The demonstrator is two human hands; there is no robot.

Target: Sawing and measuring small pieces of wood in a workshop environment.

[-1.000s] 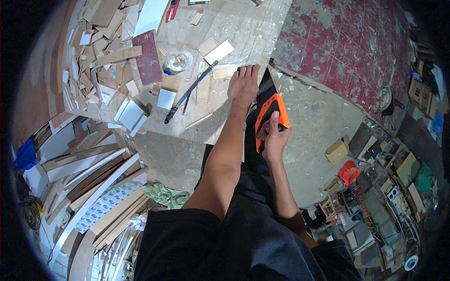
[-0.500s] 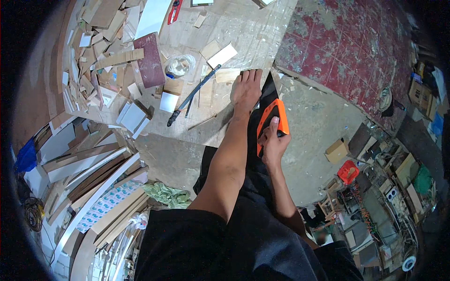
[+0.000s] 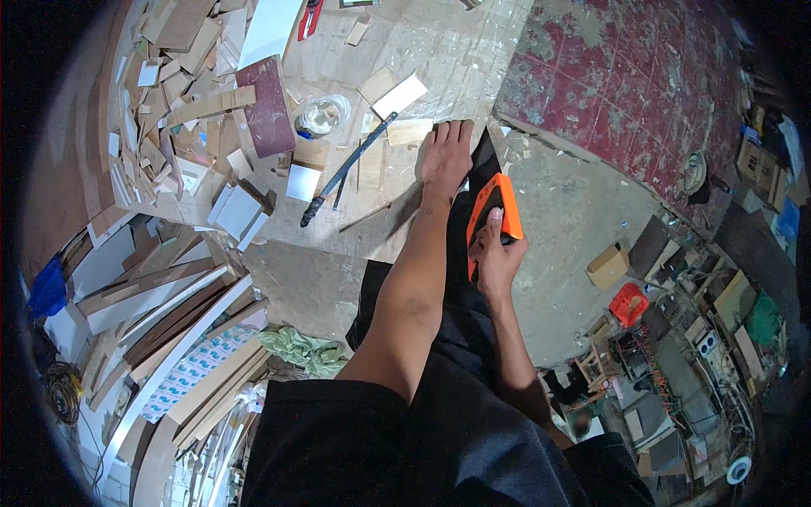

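Observation:
My left hand [image 3: 446, 156] lies pressed on the wooden work table [image 3: 473, 63] close to its right edge, fingers stretched forward and side by side. Whatever is under that palm is hidden. Just past the edge, my right hand [image 3: 497, 253] grips the orange-and-black handle of what looks like a hand saw [image 3: 507, 207], thumb lying along its top. A dark strip runs forward from there beside my left hand; I cannot tell whether it is blade, cloth or shadow. Left of my left hand, a long dark hacksaw-like tool [image 3: 353, 167] with a black handle rests slantwise on the table.
Wood offcuts [image 3: 182, 97] heap at the table's far left, near a dark red board [image 3: 270, 106] and a clear round container [image 3: 319, 117]. Red-handled pliers [image 3: 310, 19] lie at the back. Long boards [image 3: 182, 325] lean at lower left. A cardboard box [image 3: 608, 266] and red basket [image 3: 628, 304] stand right.
My right hand and the orange handle have shifted slightly to the right. My left hand stays pressed at the table edge, and the whole view has moved a little.

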